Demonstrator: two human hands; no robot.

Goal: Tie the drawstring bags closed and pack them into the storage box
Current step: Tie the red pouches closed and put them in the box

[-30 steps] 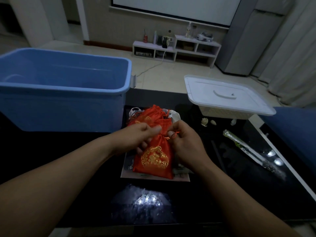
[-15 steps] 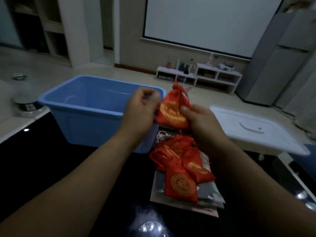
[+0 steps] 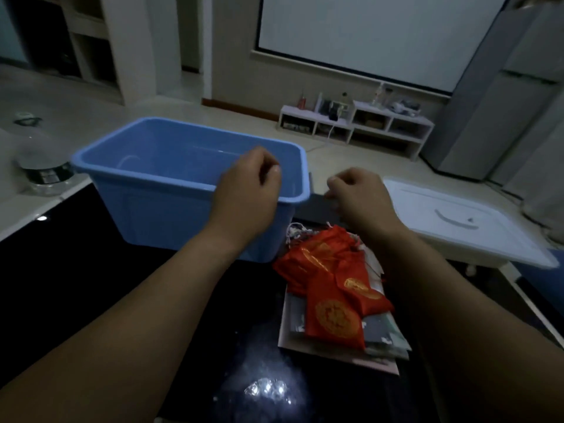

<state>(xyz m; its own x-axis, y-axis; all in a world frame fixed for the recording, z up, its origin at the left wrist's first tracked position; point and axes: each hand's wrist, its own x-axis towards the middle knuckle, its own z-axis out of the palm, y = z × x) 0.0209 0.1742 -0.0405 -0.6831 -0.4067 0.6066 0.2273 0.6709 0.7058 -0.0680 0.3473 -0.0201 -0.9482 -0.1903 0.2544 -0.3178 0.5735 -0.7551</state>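
Gleaming black table [image 3: 76, 270] holds blue storage box [image 3: 158, 215]; projector screen [image 3: 366, 35] beyond.

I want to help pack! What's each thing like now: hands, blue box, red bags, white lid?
blue box, open, no lid on.
left hand, fingers curled, holding nothing visible, over the box rim.
right hand, fingers curled, holding nothing visible, beside the box.
red bags, piled on papers on the table, unpacked.
white lid, lying flat, off the box.
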